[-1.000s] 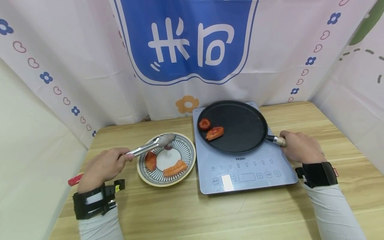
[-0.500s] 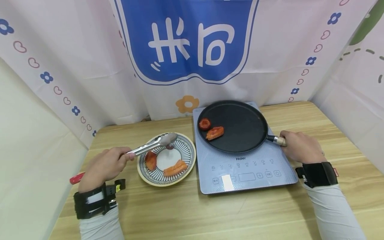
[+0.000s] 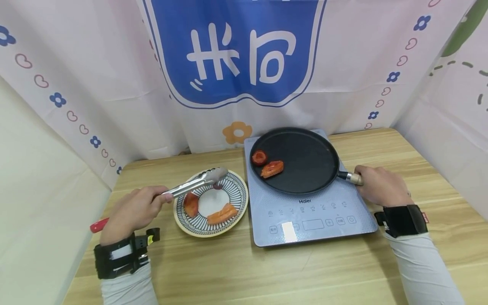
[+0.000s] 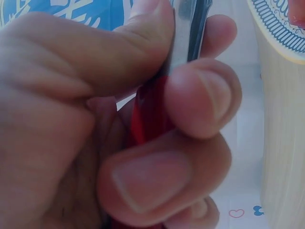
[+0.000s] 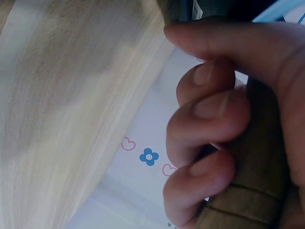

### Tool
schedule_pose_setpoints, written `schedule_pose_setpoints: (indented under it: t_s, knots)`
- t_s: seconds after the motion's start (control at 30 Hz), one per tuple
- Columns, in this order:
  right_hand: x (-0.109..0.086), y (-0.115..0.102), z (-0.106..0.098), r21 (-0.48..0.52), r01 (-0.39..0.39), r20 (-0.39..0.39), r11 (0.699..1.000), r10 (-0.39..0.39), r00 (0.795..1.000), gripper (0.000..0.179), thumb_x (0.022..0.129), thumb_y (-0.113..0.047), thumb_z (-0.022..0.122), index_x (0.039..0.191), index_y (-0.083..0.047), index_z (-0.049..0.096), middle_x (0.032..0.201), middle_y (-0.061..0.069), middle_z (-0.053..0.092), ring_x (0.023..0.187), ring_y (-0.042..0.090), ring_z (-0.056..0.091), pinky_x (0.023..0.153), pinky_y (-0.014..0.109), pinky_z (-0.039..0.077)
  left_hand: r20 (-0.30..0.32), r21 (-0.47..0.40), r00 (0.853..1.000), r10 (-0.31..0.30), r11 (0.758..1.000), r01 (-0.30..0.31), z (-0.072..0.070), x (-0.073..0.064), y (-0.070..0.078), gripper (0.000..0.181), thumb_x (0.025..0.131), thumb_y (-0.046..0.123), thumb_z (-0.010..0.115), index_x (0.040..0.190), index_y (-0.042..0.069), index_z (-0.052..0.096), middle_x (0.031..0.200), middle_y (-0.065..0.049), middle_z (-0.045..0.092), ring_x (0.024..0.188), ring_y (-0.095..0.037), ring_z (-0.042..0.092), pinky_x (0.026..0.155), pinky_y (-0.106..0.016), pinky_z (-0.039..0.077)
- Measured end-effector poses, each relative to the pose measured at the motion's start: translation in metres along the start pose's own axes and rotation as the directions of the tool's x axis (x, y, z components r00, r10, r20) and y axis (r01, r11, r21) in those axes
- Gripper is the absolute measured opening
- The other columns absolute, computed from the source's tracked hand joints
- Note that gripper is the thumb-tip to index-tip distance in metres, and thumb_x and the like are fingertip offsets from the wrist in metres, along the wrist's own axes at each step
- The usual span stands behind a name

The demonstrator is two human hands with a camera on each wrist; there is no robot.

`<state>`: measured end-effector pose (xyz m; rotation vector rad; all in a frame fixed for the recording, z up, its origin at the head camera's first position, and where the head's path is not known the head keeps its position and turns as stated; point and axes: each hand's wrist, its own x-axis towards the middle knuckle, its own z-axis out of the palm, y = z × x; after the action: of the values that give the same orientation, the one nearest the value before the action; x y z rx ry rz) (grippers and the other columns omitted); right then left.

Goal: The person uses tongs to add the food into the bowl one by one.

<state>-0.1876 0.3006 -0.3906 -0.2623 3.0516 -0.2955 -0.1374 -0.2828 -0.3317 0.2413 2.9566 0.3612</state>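
My left hand [image 3: 139, 209] grips metal tongs [image 3: 192, 184] with a red handle [image 4: 151, 112], fingers curled round them in the left wrist view. The tongs' tips reach over the patterned plate [image 3: 243, 203], partly covering a small dark red piece [image 3: 217, 186]. A reddish food piece [image 3: 191, 205] and an orange salmon-like strip [image 3: 222, 214] lie on the plate. My right hand [image 3: 383, 186] holds the wooden handle [image 5: 245, 200] of a flat black frying pan [image 3: 305, 163]. In the pan's left part sit a round red tomato-like piece [image 3: 259, 157] and an orange-red chicken-wing-like piece [image 3: 272, 169].
The pan stands on a pale blue induction cooktop [image 3: 316, 233], whose touch controls face me. Plate and cooktop sit side by side on a wooden table [image 3: 228, 271]. A printed cloth [image 3: 160, 123] hangs along the table's back edge.
The tongs' tips have shifted slightly right over the plate, the left hand moving a little with them. The right hand, the pan and the food pieces stay in place.
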Motion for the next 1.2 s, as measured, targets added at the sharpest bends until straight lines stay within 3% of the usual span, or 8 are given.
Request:
schedule_pose_setpoints:
  t_s: [0.57, 1.2]
  knots:
    - [-0.001, -0.002, -0.001, 0.007, -0.004, 0.005, 1.000, 0.004, 1.000, 0.004, 0.095, -0.011, 0.068, 0.097, -0.009, 0.064, 0.076, 0.007, 0.060, 0.067, 0.026, 0.053, 0.055, 0.040, 0.041, -0.046, 0.019, 0.998, 0.032, 0.999, -0.032, 0.000, 0.003, 0.005, 0.028, 0.110, 0.039, 0.054, 0.111, 0.017, 0.072, 0.081, -0.001, 0.057, 0.076, -0.020, 0.054, 0.062, -0.033, 0.036]
    - [-0.001, 0.000, 0.000, 0.006, -0.006, 0.001, 1.000, 0.006, 1.000, 0.005, 0.095, -0.012, 0.067, 0.098, -0.010, 0.064, 0.076, 0.007, 0.060, 0.067, 0.026, 0.053, 0.055, 0.040, 0.041, -0.114, 0.057, 0.990, 0.080, 0.996, -0.073, 0.000, 0.005, 0.016, 0.028, 0.111, 0.040, 0.054, 0.110, 0.019, 0.073, 0.071, 0.003, 0.050, 0.070, -0.018, 0.051, 0.062, -0.033, 0.035]
